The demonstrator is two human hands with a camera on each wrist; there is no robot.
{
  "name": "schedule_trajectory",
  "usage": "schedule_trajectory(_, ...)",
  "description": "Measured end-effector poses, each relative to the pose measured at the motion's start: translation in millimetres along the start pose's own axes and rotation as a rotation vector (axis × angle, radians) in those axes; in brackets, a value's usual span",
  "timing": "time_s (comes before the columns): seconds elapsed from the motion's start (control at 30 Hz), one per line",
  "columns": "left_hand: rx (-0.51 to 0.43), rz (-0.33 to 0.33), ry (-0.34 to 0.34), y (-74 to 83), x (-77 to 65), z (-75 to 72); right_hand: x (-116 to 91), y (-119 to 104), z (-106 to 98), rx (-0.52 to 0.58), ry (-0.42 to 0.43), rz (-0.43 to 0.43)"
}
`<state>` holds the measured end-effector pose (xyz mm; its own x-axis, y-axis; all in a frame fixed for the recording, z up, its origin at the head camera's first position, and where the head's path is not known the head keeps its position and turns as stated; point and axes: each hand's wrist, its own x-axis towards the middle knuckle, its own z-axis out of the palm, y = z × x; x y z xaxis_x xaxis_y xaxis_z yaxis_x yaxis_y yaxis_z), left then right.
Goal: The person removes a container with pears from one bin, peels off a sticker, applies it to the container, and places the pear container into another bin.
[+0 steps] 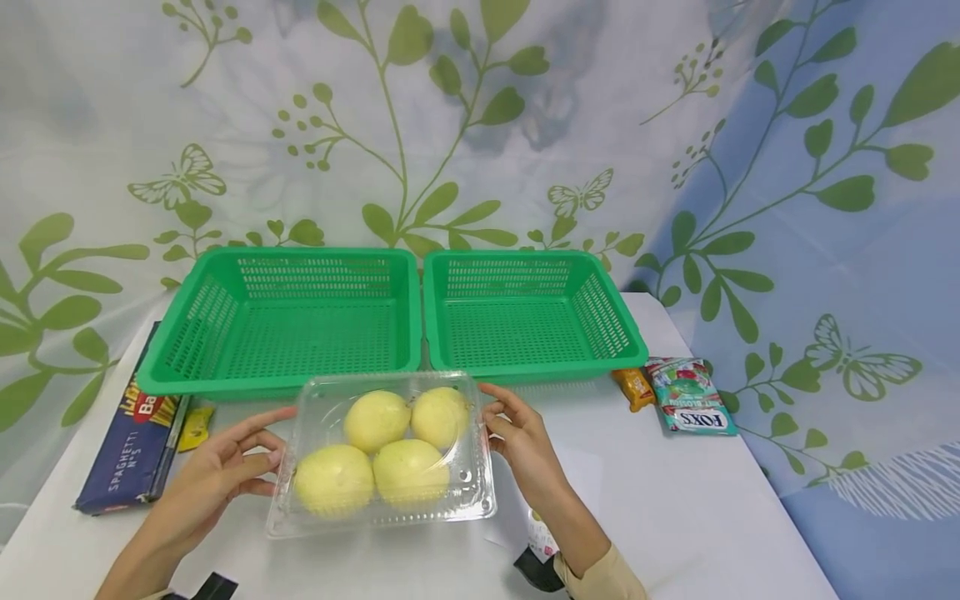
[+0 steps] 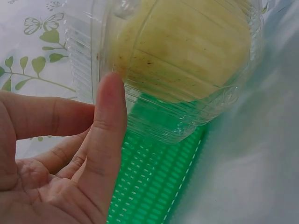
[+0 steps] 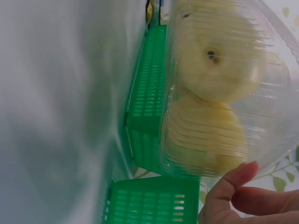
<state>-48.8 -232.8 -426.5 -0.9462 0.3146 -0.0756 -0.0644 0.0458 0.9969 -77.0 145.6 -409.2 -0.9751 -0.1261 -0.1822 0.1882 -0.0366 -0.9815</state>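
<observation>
A clear plastic clamshell box (image 1: 315, 425) with several round, pale yellow fruits (image 1: 408, 471) inside, which look like pears, is held up in front of the baskets, tilted. My left hand (image 1: 217, 475) grips its left edge; in the left wrist view the thumb and a finger (image 2: 110, 112) meet at the plastic rim. On the right edge, my right hand (image 1: 528, 442) pinches the rim between thumb and fingers. A dark calyx shows on one fruit (image 3: 219, 65) in the right wrist view. The fingers behind the box are partly hidden.
Two green perforated baskets, left (image 1: 315, 333) and right (image 1: 510, 329), stand side by side behind the box. A blue spaghetti box (image 1: 135, 454) and a yellow packet (image 1: 195, 427) lie left. Right are an orange packet (image 1: 634, 388) and a Fox's bag (image 1: 690, 396). Patterned cloth (image 1: 480, 125) hangs behind.
</observation>
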Motion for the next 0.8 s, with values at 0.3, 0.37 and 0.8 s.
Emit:
schedule_trajectory(0.3, -0.009, 0.022, -0.006, -3.1, 1.1, 0.3, -1, 6, 0, -0.003, -0.002, 0.02)
schedule_trajectory(0.37, -0.002, 0.02, -0.001, -3.2, 0.7, 0.6, -1, 7, 0, 0.001, 0.004, 0.025)
schedule_trajectory(0.8, 0.062, -0.062, -0.03, -8.2, -5.5, 4.7, -4, 20, -4, -0.016, 0.015, 0.047)
